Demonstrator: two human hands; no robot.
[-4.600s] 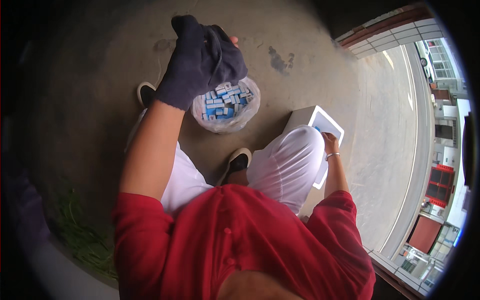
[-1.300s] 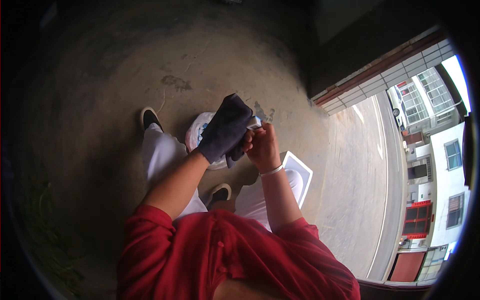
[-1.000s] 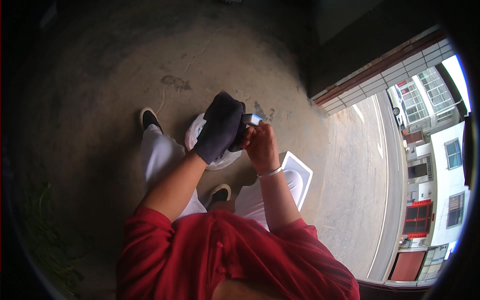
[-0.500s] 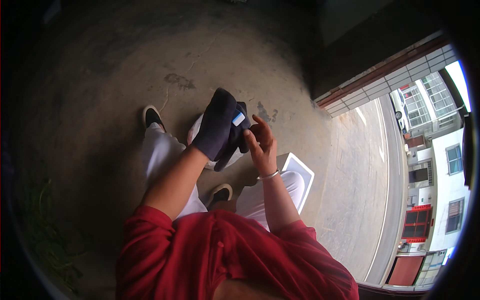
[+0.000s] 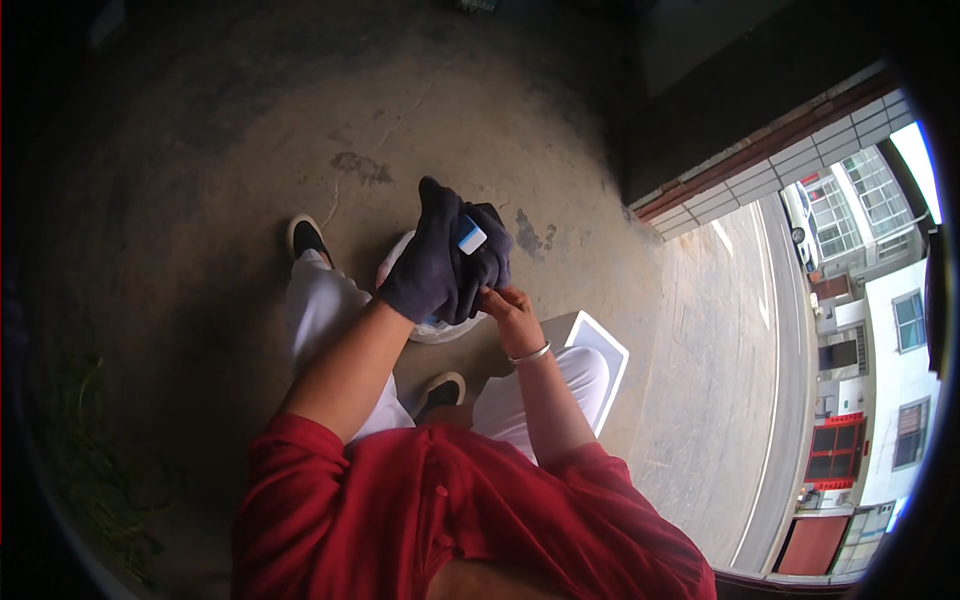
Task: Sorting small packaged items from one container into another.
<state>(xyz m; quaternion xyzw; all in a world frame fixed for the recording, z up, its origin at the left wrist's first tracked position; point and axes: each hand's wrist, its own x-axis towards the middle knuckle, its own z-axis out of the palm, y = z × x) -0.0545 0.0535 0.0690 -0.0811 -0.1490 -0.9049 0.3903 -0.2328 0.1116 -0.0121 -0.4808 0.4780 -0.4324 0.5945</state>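
My left hand (image 5: 435, 245) is covered to the wrist by dark knitted cloth, like a sock or glove, which hides its fingers. More of this dark cloth (image 5: 488, 270) is bunched on the hand's right side. A small white and blue tag (image 5: 471, 236) sits on top of the cloth. My right hand (image 5: 515, 318), with a bangle at the wrist, is closed in a pinch on the lower right edge of the dark cloth. Below both hands, a white plastic bag (image 5: 452, 330) is partly hidden by them.
A white box (image 5: 619, 355) stands beside my right knee. My shoes (image 5: 308, 238) rest on the concrete floor (image 5: 230, 150). Leafy green plants (image 5: 85, 460) lie at the far left. Beyond a tiled wall edge (image 5: 730, 185) on the right runs a road (image 5: 765, 400) with a parked white vehicle (image 5: 798, 225).
My right hand has moved down and inward, from fingers apart beside the cloth to a pinch on its edge. The dark cloth and its tag have turned slightly.
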